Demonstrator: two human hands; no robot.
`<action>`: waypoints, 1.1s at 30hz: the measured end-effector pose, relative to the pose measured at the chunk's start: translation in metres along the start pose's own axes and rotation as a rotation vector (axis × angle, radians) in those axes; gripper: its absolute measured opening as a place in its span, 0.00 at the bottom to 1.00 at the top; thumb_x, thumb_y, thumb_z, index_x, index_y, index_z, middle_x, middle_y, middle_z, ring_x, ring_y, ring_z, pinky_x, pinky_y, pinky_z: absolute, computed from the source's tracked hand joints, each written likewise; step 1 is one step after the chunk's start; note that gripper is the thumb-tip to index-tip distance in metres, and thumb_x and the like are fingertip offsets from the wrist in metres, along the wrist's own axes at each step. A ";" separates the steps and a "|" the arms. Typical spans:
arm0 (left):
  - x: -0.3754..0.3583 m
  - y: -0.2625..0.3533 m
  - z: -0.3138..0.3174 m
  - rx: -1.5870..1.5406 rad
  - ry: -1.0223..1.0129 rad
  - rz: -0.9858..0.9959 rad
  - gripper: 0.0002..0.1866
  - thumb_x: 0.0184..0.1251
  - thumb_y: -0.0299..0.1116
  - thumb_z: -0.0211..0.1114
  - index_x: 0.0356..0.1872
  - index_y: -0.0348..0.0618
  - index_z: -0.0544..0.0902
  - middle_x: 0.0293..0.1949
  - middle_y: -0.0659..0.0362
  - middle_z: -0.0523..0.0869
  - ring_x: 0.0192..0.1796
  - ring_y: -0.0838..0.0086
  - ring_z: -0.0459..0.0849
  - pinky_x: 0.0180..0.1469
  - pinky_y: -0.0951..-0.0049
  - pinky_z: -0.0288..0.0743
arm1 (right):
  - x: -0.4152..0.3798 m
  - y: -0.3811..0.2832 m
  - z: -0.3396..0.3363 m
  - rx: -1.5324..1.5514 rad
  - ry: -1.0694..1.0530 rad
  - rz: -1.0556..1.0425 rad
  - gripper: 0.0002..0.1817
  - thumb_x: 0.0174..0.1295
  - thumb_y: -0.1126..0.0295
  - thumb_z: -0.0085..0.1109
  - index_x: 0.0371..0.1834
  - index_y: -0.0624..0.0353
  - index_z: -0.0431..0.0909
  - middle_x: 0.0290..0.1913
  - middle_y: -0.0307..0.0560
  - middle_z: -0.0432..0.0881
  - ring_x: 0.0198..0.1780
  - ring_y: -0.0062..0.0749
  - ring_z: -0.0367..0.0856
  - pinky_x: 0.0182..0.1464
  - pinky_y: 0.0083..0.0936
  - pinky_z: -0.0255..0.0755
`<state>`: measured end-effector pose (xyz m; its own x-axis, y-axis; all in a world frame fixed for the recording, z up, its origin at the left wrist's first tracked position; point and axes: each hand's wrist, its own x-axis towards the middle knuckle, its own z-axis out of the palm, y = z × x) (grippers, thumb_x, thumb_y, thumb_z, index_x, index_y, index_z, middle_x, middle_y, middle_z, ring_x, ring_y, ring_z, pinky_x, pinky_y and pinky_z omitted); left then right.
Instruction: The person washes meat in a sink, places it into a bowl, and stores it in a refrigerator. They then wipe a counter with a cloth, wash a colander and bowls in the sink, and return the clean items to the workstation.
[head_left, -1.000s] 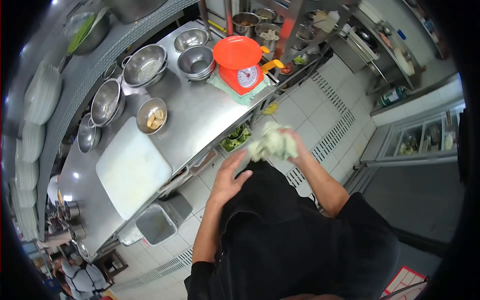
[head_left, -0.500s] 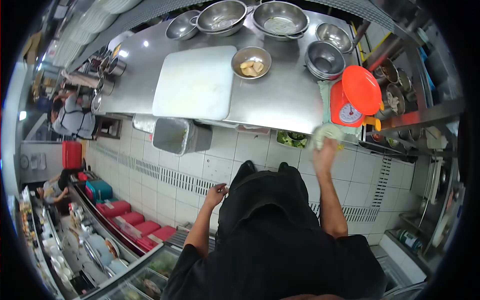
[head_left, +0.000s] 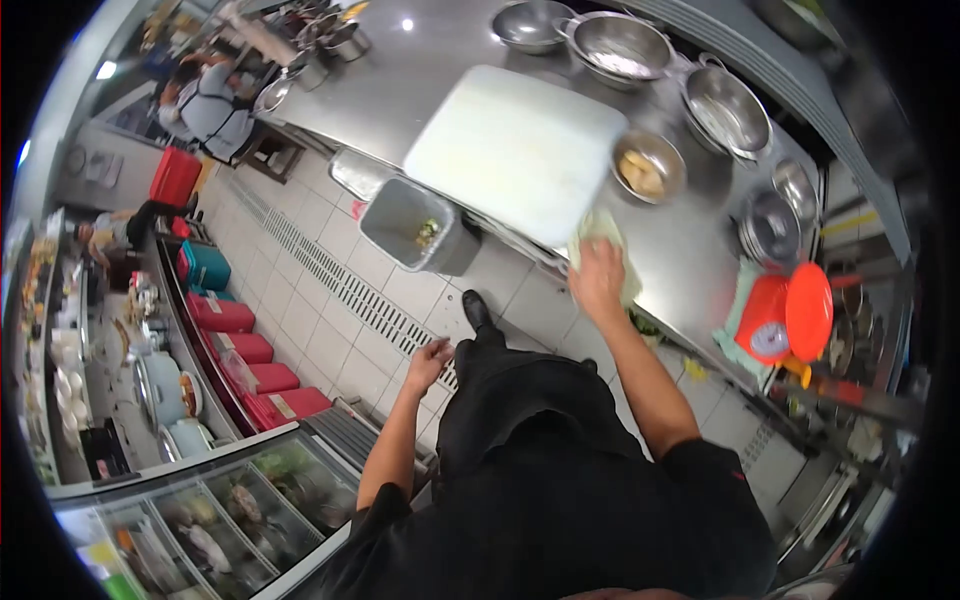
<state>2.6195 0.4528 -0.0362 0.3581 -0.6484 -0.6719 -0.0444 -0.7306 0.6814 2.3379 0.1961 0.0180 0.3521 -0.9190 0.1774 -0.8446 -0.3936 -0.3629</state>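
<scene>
My right hand (head_left: 598, 278) is closed on a pale green cloth (head_left: 631, 262) at the near edge of the steel table, by the corner of a white cutting board (head_left: 515, 150). Part of the cloth spreads out around my fingers and reaches the board's corner. Low at my left side, my left hand (head_left: 430, 365) hangs with loosely bent fingers and nothing visible in it. Beyond the board's right end sits a steel bowl (head_left: 672, 160) with pale yellow pieces (head_left: 640, 175) in it.
A grey bin (head_left: 385, 225) with scraps stands below the table (head_left: 690, 270). An orange scale (head_left: 766, 325) is at the right end, near stacked bowls (head_left: 768, 228). Colanders (head_left: 622, 48) line the back. Behind me on the left is a glass-topped food counter (head_left: 235, 500). People work farther left.
My view has turned and moved left along the table. My right hand has carried the cloth from beside the scale to the cutting board's corner. My left hand stays low.
</scene>
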 end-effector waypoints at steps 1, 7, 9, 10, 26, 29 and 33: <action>0.031 0.006 -0.011 0.002 0.045 0.103 0.26 0.67 0.38 0.62 0.61 0.30 0.72 0.52 0.52 0.82 0.52 0.69 0.81 0.53 0.69 0.75 | -0.007 -0.005 0.006 0.111 -0.005 0.000 0.19 0.49 0.66 0.63 0.45 0.63 0.80 0.47 0.54 0.78 0.46 0.49 0.75 0.47 0.42 0.72; 0.164 0.155 -0.050 0.503 0.444 0.776 0.51 0.62 0.53 0.64 0.72 0.28 0.47 0.74 0.37 0.47 0.76 0.46 0.43 0.74 0.53 0.40 | 0.045 -0.063 -0.033 1.652 -0.269 0.835 0.20 0.53 0.70 0.55 0.47 0.74 0.76 0.41 0.55 0.83 0.39 0.41 0.84 0.44 0.33 0.79; 0.183 0.193 -0.059 0.582 0.448 0.849 0.53 0.60 0.56 0.63 0.71 0.25 0.45 0.73 0.34 0.44 0.76 0.41 0.39 0.74 0.48 0.35 | 0.070 -0.104 -0.046 1.674 -0.152 0.819 0.22 0.53 0.69 0.55 0.49 0.74 0.75 0.42 0.56 0.83 0.40 0.41 0.84 0.45 0.34 0.79; 0.193 0.204 -0.063 0.592 0.447 0.885 0.53 0.60 0.56 0.63 0.71 0.24 0.46 0.73 0.33 0.43 0.75 0.40 0.38 0.74 0.46 0.35 | 0.083 -0.124 -0.051 1.687 -0.101 0.813 0.23 0.54 0.69 0.55 0.50 0.74 0.74 0.43 0.56 0.82 0.41 0.41 0.84 0.45 0.34 0.80; 0.221 0.097 -0.247 0.395 0.292 0.681 0.40 0.56 0.41 0.71 0.64 0.28 0.63 0.65 0.36 0.66 0.68 0.42 0.62 0.70 0.52 0.54 | 0.331 -0.324 0.159 -0.319 -0.487 -0.394 0.38 0.67 0.43 0.42 0.75 0.53 0.51 0.75 0.59 0.51 0.76 0.63 0.38 0.74 0.53 0.40; 0.191 -0.080 -0.299 0.339 0.348 0.260 0.36 0.60 0.39 0.68 0.62 0.24 0.65 0.64 0.34 0.67 0.65 0.41 0.66 0.70 0.55 0.56 | 0.331 -0.340 0.174 -0.311 -0.340 -0.458 0.38 0.67 0.46 0.43 0.75 0.54 0.50 0.74 0.61 0.52 0.75 0.63 0.44 0.73 0.53 0.43; 0.076 -0.130 -0.329 0.456 0.136 -0.523 0.37 0.57 0.46 0.65 0.59 0.23 0.68 0.56 0.32 0.75 0.59 0.39 0.73 0.61 0.54 0.68 | 0.440 -0.306 0.201 -0.297 -0.234 -0.205 0.34 0.67 0.49 0.44 0.73 0.56 0.56 0.70 0.61 0.60 0.70 0.62 0.56 0.70 0.53 0.49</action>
<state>2.9596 0.5691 -0.0806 0.5511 -0.1769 -0.8155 -0.2100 -0.9752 0.0696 2.8325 -0.0921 0.0233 0.5780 -0.8160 -0.0063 -0.8149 -0.5768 -0.0566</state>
